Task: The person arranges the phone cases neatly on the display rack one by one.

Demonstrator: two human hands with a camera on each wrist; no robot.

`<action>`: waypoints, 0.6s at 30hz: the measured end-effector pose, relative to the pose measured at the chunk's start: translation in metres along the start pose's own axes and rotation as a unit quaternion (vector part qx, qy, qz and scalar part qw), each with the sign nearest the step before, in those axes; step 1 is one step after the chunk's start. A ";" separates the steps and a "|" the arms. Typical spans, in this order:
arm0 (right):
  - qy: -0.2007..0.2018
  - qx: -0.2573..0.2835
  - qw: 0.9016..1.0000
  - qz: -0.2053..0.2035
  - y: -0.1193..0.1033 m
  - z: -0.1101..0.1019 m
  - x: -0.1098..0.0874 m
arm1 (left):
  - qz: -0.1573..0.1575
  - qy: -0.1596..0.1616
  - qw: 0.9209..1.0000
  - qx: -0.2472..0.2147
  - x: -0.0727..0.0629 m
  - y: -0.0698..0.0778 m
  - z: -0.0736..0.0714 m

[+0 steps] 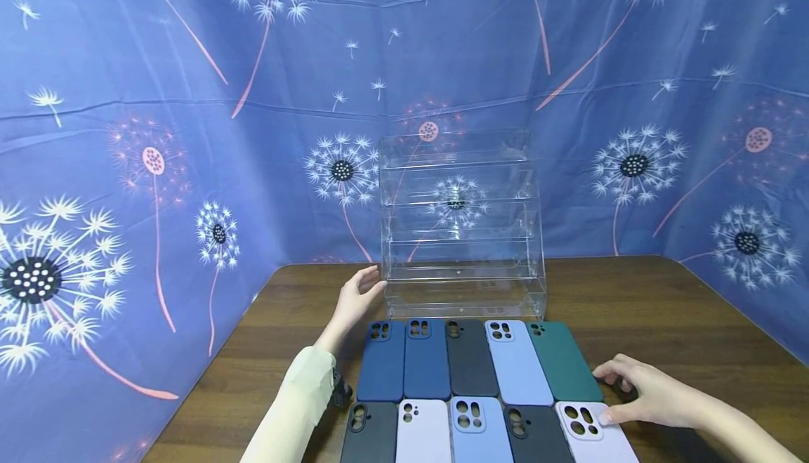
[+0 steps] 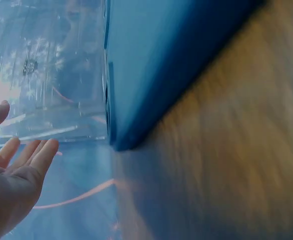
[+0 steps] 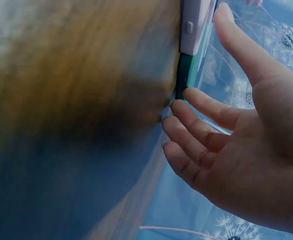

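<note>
A tiered clear acrylic display rack (image 1: pixel 461 273) stands at the back of the table. My left hand (image 1: pixel 357 300) is at its lower left side, fingers apart and slightly bent; whether they touch it I cannot tell. Two rows of phone cases lie in front of the rack. My right hand (image 1: pixel 654 393) is at their right end, fingertips by the edge of the green phone case (image 1: pixel 562 361) and thumb over the lavender phone case (image 1: pixel 607 442). In the right wrist view, the right hand (image 3: pixel 246 135) has loosely bent fingers and grips nothing.
The back row also has two navy cases (image 1: pixel 382 364), a black case (image 1: pixel 470 364) and a light blue case (image 1: pixel 518 368). More cases, including a white one (image 1: pixel 422 431), fill the front row. A dandelion-print cloth (image 1: pixel 253 147) hangs around the wooden table (image 1: pixel 265 343).
</note>
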State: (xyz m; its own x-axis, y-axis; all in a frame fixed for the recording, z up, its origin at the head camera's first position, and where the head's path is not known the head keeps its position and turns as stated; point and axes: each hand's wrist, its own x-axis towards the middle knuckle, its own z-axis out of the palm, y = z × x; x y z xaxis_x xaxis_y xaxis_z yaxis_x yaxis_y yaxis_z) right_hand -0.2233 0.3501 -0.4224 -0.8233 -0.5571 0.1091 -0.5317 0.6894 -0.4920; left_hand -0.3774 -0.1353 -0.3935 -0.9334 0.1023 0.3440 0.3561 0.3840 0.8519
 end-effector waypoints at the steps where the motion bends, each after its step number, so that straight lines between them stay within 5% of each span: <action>1: 0.002 -0.002 1.000 -0.005 0.000 0.001 -0.001 | -0.002 0.002 1.000 -0.005 0.000 0.001 0.002; 10: -0.002 -0.084 0.996 0.033 -0.005 0.004 -0.008 | -0.012 -0.015 0.998 -0.059 0.009 -0.015 0.009; 18: -0.056 -0.003 0.997 0.045 -0.006 -0.004 -0.014 | -0.028 -0.033 0.995 -0.089 0.007 -0.019 0.009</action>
State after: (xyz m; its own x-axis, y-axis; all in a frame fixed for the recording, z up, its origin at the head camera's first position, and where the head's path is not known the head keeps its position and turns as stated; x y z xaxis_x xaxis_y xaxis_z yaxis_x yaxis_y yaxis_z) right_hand -0.2097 0.3552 -0.4178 -0.8409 -0.5402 -0.0328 -0.4572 0.7415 -0.4910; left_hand -0.3912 -0.1338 -0.4107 -0.9509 0.1466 0.2727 0.3004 0.2232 0.9273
